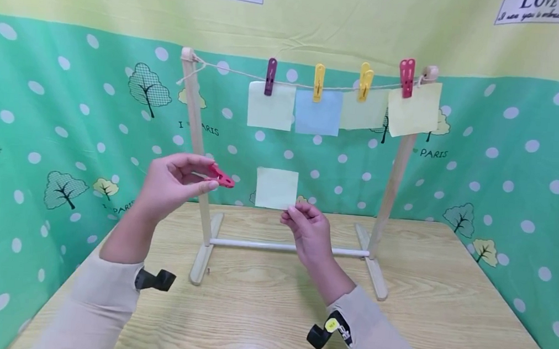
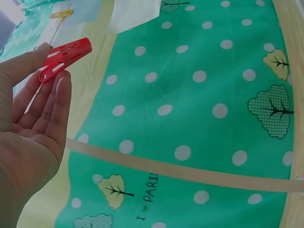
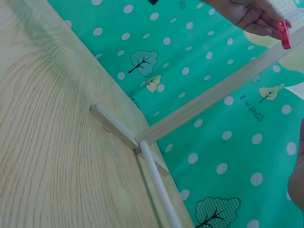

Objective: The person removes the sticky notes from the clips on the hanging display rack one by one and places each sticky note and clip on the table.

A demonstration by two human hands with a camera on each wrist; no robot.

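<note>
My left hand [image 1: 171, 184] pinches a red clothespin [image 1: 221, 176] by its handle end, thumb below and fingers above in the head view. The left wrist view shows the same red clothespin [image 2: 66, 59] between thumb and fingers. Lower right of it, my right hand [image 1: 310, 230] holds a pale square sheet of paper [image 1: 276, 188] by its bottom right corner. That sheet is in the air below the string [image 1: 238, 72]. In the right wrist view only an edge of my right hand [image 3: 297, 178] shows, at the right border.
A wooden stand with a left post [image 1: 197, 112], right post [image 1: 396, 179] and white crossbar [image 1: 253, 244] stands on the table [image 1: 259, 294]. From its string hang several sheets, among them a blue one [image 1: 317, 114], under purple [image 1: 270, 76], yellow [image 1: 319, 82] and red clothespins [image 1: 406, 77].
</note>
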